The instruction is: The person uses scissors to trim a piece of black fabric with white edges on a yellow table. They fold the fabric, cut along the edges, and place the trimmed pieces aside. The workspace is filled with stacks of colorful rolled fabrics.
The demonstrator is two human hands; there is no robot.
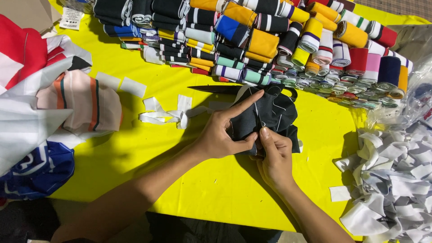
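Cloth, bright yellow table cover [193, 189], under everything | rolled striped knit collars [270, 40] stacked beyond | dark folded fabric bundle [270, 114] mid-table | your left hand [222, 135] grips it, forefinger extended | your right hand [274, 155] pinches its lower edge

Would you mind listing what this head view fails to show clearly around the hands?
- Right hand fingertips: tucked behind the black fabric.
- Scissors: handles partly covered by that fabric.
- White strip pile: cut off by the right edge.
- Folded garments: cut off by the left edge.

scissors [234, 89] handles hidden behind black fabric [265, 114]
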